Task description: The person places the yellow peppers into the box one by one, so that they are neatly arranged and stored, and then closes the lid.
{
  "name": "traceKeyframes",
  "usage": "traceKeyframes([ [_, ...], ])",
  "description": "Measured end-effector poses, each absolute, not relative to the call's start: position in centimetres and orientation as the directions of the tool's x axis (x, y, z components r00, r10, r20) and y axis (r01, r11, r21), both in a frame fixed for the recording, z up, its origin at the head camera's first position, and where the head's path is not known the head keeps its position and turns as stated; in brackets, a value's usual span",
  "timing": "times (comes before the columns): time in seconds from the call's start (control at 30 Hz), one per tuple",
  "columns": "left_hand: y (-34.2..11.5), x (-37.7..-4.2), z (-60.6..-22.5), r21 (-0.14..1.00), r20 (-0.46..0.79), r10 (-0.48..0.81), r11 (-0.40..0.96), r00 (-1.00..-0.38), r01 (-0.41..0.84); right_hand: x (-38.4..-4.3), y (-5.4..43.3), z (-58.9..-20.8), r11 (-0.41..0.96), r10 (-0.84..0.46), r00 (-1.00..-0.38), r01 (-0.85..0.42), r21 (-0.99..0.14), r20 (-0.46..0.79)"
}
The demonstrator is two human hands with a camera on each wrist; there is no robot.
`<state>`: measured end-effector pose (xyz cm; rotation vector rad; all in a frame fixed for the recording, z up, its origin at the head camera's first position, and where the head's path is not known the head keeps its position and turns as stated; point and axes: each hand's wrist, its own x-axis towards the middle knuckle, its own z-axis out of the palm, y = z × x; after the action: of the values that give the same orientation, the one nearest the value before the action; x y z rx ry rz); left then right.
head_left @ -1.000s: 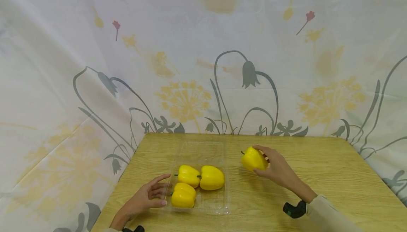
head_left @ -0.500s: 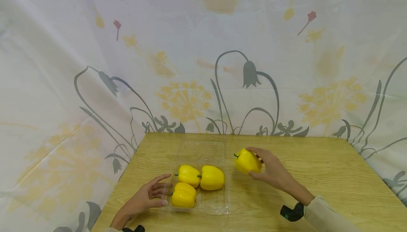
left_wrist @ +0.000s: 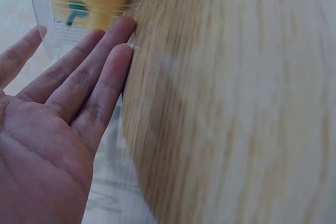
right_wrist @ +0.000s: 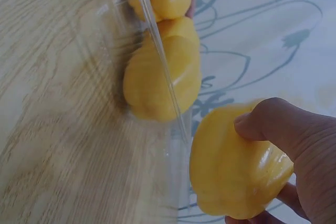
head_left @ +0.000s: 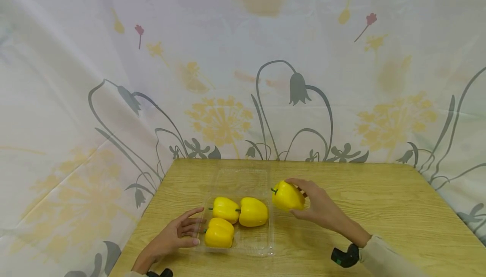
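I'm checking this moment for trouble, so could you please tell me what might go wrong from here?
The held pepper is smooth and rounded, pinched between thumb and fingers of the right hand, so it might slip.

It could catch the rim of the clear tray close beside it, or bump the nearest pepper inside.

If knocked, the tray may slide: the left hand is beside it but seems not to grip it.
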<state>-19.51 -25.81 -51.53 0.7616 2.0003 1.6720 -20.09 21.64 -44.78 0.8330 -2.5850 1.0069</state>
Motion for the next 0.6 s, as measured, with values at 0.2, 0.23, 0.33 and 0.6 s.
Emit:
traceKeyframes([
  [0.2, -25.7, -19.5, -51.5, 0.982, 0.001, 0.639, 0.143, -0.769, 0.120, -20.0, 20.9, -44.7, 0.566, -0.455, -0.781, -0.625, -0.538, 0.428],
  [0.23, -25.7, -19.5, -51.5, 0.983, -0.006, 0.636, 0.146, -0.772, 0.113, -19.9, 20.8, -44.6, 0.561, -0.460, -0.777, -0.629, -0.537, 0.429],
  [0.33, -25.7, -19.5, -51.4, 0.983, -0.017, 0.629, 0.152, -0.777, 0.102, -19.8, 20.5, -44.5, 0.551, -0.472, -0.770, -0.638, -0.538, 0.430],
  [0.6, -25.7, -19.5, -51.4, 0.983, -0.011, 0.631, 0.150, -0.776, 0.109, -19.5, 19.6, -44.3, 0.529, -0.510, -0.767, -0.636, -0.562, 0.388],
])
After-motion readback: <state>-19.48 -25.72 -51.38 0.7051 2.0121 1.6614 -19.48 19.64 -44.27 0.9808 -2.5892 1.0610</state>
